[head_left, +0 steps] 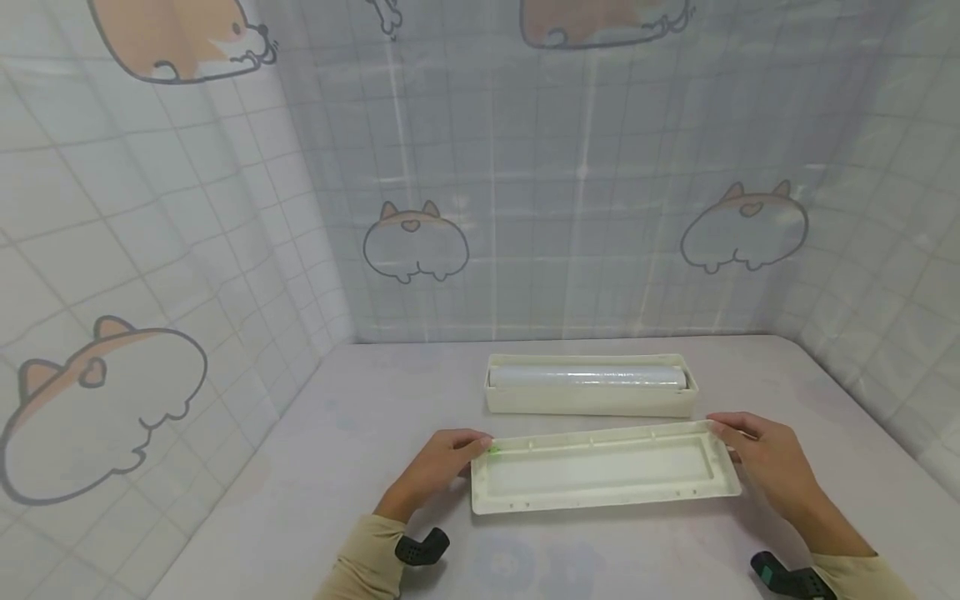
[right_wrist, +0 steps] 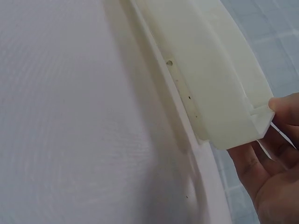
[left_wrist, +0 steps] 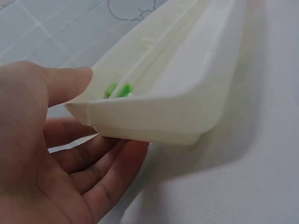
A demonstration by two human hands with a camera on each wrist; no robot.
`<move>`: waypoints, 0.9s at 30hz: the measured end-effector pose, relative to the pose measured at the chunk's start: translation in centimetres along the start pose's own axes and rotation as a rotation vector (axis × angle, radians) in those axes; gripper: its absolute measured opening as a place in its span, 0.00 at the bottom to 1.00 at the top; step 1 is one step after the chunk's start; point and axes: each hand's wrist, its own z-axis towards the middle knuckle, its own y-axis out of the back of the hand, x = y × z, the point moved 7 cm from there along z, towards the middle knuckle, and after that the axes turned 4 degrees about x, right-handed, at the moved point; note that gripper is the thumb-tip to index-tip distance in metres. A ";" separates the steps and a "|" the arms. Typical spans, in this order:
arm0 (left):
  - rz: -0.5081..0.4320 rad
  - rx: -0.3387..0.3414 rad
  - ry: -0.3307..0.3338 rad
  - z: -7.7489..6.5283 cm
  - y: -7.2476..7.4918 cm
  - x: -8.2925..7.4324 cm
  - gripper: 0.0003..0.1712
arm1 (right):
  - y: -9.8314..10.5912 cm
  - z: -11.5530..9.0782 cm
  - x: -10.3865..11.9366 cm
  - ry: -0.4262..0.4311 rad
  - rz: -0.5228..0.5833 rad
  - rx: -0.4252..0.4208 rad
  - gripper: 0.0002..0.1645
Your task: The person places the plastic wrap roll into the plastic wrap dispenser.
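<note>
Both hands hold a long cream plastic lid [head_left: 600, 468] by its two ends, its hollow inner side facing up. At the left end my left hand [head_left: 442, 461] pinches the far corner, thumb on the rim and fingers beneath, as the left wrist view shows. Small green bits [left_wrist: 122, 89] sit inside the lid by that corner. My right hand [head_left: 768, 462] grips the opposite far corner the same way, thumb on the edge and fingers [right_wrist: 252, 168] underneath. Just behind the lid stands a matching cream box [head_left: 588, 402] with a roll of cling film [head_left: 585, 377] in it.
The white-covered table [head_left: 315, 467] runs back to a curtain [head_left: 570, 275] printed with cartoon corgis. Similar sheets hang on the left and right sides. Dark devices [head_left: 422, 547] are worn at both wrists.
</note>
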 end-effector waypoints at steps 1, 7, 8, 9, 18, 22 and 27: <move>-0.002 -0.003 0.004 0.0 0.0 0.0 0.32 | 0.0 0.0 0.0 0.002 0.002 -0.009 0.30; -0.045 -0.003 0.039 -0.1 -0.2 0.2 0.36 | 0.2 0.1 0.0 -0.007 0.015 -0.057 0.28; -0.057 0.000 0.042 -0.1 -0.3 0.3 0.36 | 0.2 0.1 0.0 -0.006 0.014 -0.062 0.28; -0.069 0.004 0.043 -0.1 -0.3 0.3 0.37 | 0.3 0.1 0.1 -0.005 0.015 -0.067 0.28; -0.047 -0.063 0.037 -0.1 0.0 -0.2 0.35 | 0.9 0.0 0.8 0.015 0.036 -0.106 0.29; -0.064 -0.078 0.056 -0.3 -0.2 -0.4 0.35 | 1.0 0.0 0.7 0.019 0.099 -0.113 0.30; -0.094 -0.095 0.069 -0.3 -0.4 -0.7 0.37 | 1.2 -0.1 0.7 0.044 0.177 -0.097 0.33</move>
